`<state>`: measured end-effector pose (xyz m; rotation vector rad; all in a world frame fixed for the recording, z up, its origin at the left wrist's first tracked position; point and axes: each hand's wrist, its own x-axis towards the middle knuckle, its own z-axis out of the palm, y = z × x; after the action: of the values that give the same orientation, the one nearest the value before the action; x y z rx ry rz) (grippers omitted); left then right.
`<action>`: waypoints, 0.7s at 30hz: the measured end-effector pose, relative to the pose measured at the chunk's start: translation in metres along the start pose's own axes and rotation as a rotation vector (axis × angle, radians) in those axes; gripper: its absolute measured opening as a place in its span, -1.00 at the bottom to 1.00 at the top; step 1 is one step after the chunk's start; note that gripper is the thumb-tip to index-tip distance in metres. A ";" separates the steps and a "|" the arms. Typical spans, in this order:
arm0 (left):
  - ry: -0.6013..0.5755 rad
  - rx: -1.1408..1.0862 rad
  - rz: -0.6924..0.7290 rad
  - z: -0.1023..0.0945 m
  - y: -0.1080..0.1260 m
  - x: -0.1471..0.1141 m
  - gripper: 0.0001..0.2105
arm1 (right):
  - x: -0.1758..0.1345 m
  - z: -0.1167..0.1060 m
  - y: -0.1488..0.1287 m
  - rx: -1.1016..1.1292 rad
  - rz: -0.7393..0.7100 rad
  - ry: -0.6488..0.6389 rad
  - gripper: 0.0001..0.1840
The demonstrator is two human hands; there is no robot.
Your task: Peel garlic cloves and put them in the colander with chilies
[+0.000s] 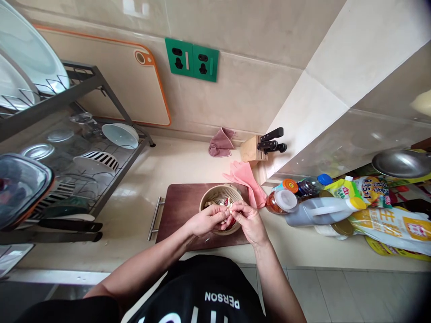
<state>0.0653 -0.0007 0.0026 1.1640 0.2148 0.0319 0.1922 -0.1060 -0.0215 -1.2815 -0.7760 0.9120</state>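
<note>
Over a beige ribbed colander [205, 197], my left hand [210, 219] and my right hand [248, 220] meet fingertip to fingertip. Both are closed in a pinch on a small whitish piece [230, 207] that looks like a garlic clove. Inside the colander lie red and pale bits of food, partly covered by my fingers, so their kinds are hard to make out. The colander rests on a dark reddish-brown cutting board [178, 208] with a metal handle at its left end. A tiny pale scrap lies on the board near its front edge.
Pink rubber gloves [247, 179] touch the board's right back corner, beside a wooden knife block [251, 149] and a mauve cloth [221, 142]. Bottles, jars and bags [319, 211] crowd the right side. A dish rack [124, 172] with bowls stands left.
</note>
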 end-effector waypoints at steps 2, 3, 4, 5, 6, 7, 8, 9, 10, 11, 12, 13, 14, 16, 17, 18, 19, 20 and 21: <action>0.020 -0.001 -0.009 -0.002 -0.001 0.000 -0.58 | 0.002 0.000 -0.004 -0.057 -0.024 -0.020 -0.93; 0.041 -0.005 -0.016 -0.003 -0.002 0.000 -0.58 | 0.003 0.000 -0.006 -0.089 -0.040 -0.031 -0.94; 0.070 -0.011 -0.026 -0.003 -0.002 0.000 -0.59 | 0.003 0.001 -0.008 -0.123 -0.057 -0.040 -0.95; 0.103 -0.013 -0.039 -0.004 -0.003 -0.001 -0.60 | 0.004 0.002 -0.011 -0.155 -0.072 -0.046 -0.94; 0.138 -0.010 -0.050 -0.004 -0.004 -0.001 -0.61 | 0.005 0.004 -0.012 -0.186 -0.086 -0.049 -0.94; 0.173 -0.004 -0.056 -0.004 -0.005 -0.001 -0.63 | 0.005 0.005 -0.013 -0.212 -0.098 -0.051 -0.94; 0.205 0.002 -0.055 -0.004 -0.006 -0.001 -0.64 | 0.005 0.007 -0.013 -0.230 -0.106 -0.051 -0.93; 0.232 0.004 -0.050 -0.004 -0.007 -0.001 -0.65 | 0.005 0.008 -0.012 -0.238 -0.113 -0.049 -0.93; 0.256 0.000 -0.045 -0.004 -0.008 -0.001 -0.66 | 0.005 0.010 -0.010 -0.238 -0.118 -0.041 -0.93; 0.278 -0.012 -0.041 -0.004 -0.009 0.000 -0.67 | 0.004 0.012 -0.009 -0.229 -0.118 -0.028 -0.93; 0.298 -0.029 -0.038 -0.004 -0.010 0.000 -0.68 | 0.004 0.014 -0.007 -0.212 -0.114 -0.014 -0.93; 0.316 -0.047 -0.035 -0.004 -0.011 0.001 -0.68 | 0.003 0.015 -0.005 -0.194 -0.107 -0.001 -0.91; 0.330 -0.064 -0.032 -0.004 -0.011 0.001 -0.69 | 0.002 0.017 -0.004 -0.184 -0.102 0.005 -0.88; 0.344 -0.084 -0.030 -0.004 -0.010 0.002 -0.69 | 0.000 0.018 -0.003 -0.196 -0.099 -0.009 -0.82; 0.346 -0.088 -0.031 -0.003 -0.009 0.002 -0.69 | 0.000 0.018 -0.003 -0.207 -0.100 -0.021 -0.81; 0.343 -0.090 -0.034 -0.003 -0.008 0.002 -0.70 | -0.001 0.018 -0.002 -0.205 -0.096 -0.025 -0.81; 0.339 -0.091 -0.036 -0.002 -0.008 0.002 -0.71 | -0.002 0.018 -0.001 -0.180 -0.080 -0.017 -0.82; 0.333 -0.091 -0.037 -0.002 -0.007 0.002 -0.71 | -0.003 0.018 0.000 -0.124 -0.054 0.005 -0.83; 0.327 -0.094 -0.037 -0.001 -0.007 0.002 -0.71 | -0.003 0.019 0.002 -0.047 -0.020 0.035 -0.84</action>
<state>0.0665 -0.0021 -0.0040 1.0568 0.5181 0.1988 0.1741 -0.1004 -0.0206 -1.3252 -0.7858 0.8576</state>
